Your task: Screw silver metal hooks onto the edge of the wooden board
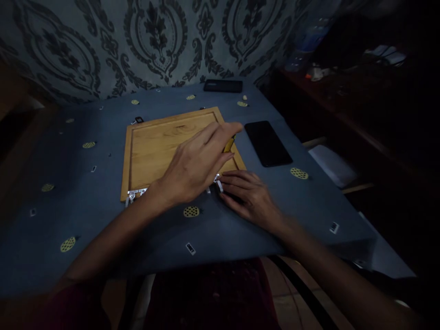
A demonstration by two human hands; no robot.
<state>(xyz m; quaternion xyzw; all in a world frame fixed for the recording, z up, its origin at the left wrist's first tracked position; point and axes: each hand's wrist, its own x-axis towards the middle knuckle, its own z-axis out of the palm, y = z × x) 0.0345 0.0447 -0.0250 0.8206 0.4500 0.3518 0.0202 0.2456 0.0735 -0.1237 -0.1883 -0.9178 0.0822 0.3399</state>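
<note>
Gripping a yellow tool [229, 144], our left hand [195, 160] crosses the framed wooden panel [154, 142], hiding part of its near edge. Our right hand [250, 197] touches a metal hinge [220, 185] at the near right corner; we cannot tell whether it's clamped. Beside the panel, a black smartphone [268, 143] lies on our surface [103, 174]; a dark phone [223, 85] lies beyond.

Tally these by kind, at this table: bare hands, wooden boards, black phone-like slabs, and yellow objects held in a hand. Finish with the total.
Bare hands: 2 (left hand, right hand)
Wooden board: 1
Black phone-like slabs: 2 (near slab, far slab)
Yellow object, partly hidden, in the left hand: 1
Total: 6
</note>
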